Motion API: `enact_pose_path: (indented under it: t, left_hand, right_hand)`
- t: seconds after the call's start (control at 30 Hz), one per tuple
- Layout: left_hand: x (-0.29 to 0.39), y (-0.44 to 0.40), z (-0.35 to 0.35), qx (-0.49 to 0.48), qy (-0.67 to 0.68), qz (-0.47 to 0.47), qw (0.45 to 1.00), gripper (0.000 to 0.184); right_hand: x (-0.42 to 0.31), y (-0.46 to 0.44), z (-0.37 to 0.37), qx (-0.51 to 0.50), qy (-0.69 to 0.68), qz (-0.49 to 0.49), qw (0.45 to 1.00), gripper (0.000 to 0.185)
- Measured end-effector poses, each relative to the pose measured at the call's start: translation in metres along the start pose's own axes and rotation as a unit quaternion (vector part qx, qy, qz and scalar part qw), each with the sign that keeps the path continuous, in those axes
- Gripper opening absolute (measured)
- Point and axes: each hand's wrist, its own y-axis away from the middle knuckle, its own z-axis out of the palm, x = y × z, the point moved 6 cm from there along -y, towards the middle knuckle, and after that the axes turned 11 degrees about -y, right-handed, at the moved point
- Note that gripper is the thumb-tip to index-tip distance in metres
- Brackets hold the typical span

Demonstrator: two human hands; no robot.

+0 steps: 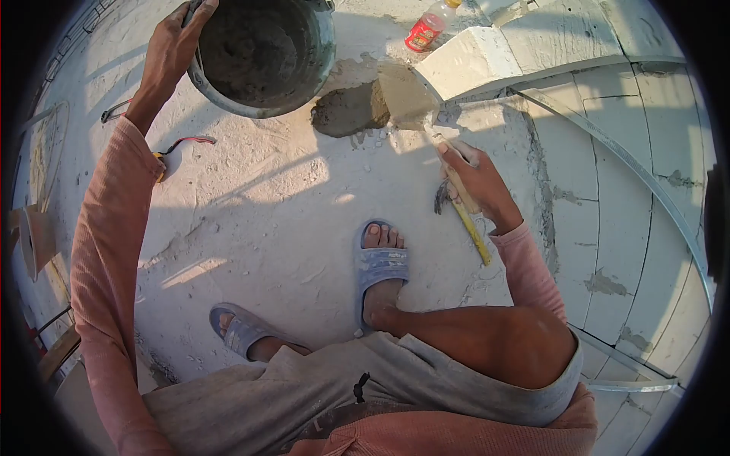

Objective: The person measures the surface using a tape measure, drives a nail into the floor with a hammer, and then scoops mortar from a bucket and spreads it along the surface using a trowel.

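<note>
At the upper left, my left hand (171,45) is closed on the rim of a dark bucket (325,57), which is tilted. Grey wet mortar (258,45) lies inside the bucket. My right hand (479,178) is wrapped round the handle of a trowel (408,95). The trowel's blade is low over the floor, at the edge of a patch of wet mortar (346,112). Just below my right hand lies a claw hammer (473,232) with a yellow handle; its head is partly in shadow.
A bottle with a red label (426,32) is near white blocks (487,61). On the right, a metal strip (616,144) runs along a block wall (578,228). A yellow-and-black tool (161,163) lies left. My sandalled feet rest on the dusty floor (304,235).
</note>
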Motion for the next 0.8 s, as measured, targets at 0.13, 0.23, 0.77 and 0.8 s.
enact_pose_path:
  t: [0.13, 0.23, 0.77, 0.8]
  left_hand:
    - [0.002, 0.002, 0.0, -0.006, -0.005, -0.006, 1.0, 0.069]
    - [-0.005, 0.0, 0.002, -0.032, -0.006, -0.02, 0.999, 0.069]
    - [-0.005, 0.003, 0.002, -0.009, -0.008, -0.007, 1.0, 0.078]
    - [-0.007, 0.0, 0.003, -0.019, -0.003, -0.011, 1.0, 0.079]
  right_hand:
    - [0.036, -0.022, 0.021, -0.023, -0.121, 0.06, 0.991, 0.048]
    - [0.047, -0.033, 0.017, 0.013, -0.141, 0.047, 0.989, 0.049]
    - [0.056, 0.028, 0.058, -0.06, -0.07, 0.046, 0.995, 0.054]
    - [0.055, 0.029, 0.055, -0.055, -0.055, 0.036, 0.996, 0.055]
